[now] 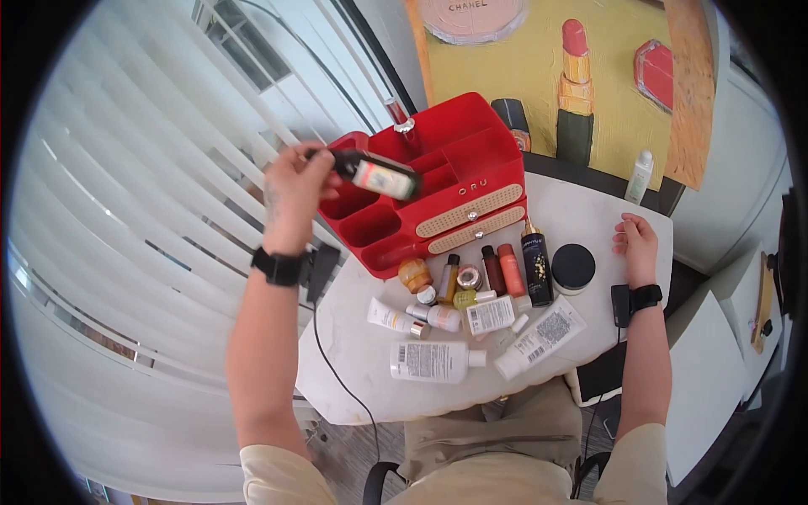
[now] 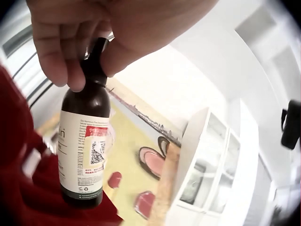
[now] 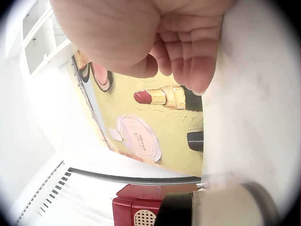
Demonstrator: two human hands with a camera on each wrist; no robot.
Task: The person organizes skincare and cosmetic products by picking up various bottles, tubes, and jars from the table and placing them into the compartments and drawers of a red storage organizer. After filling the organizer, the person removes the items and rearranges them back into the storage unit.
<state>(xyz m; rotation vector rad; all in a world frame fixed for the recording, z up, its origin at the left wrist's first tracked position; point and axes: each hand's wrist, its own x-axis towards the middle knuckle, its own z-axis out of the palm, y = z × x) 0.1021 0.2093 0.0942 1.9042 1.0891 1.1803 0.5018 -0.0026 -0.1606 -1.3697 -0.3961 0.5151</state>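
Note:
In the head view my left hand [image 1: 295,181] pinches a dark bottle [image 1: 383,177] by its black cap, above the red organizer box [image 1: 505,135]. The left wrist view shows this bottle [image 2: 84,146] hanging upright below the fingers [image 2: 49,61], its white label bearing a QR code. The box has several open compartments on top and two woven-front drawers [image 1: 471,220]. A silver-capped item [image 1: 401,118] stands in its back part. My right hand [image 1: 637,244] rests by the table's right side, fingers loosely bent and holding nothing; the right wrist view shows the same hand [image 3: 188,52].
On the white table [image 1: 337,370] are a black-lidded jar [image 1: 574,268], a tall black bottle [image 1: 536,265], a white bottle [image 1: 431,360], white tubes [image 1: 543,338] and several small bottles. A white-capped bottle [image 1: 640,175] stands at the back right. A makeup painting [image 1: 539,50] leans behind; blinds [image 1: 143,210] hang left.

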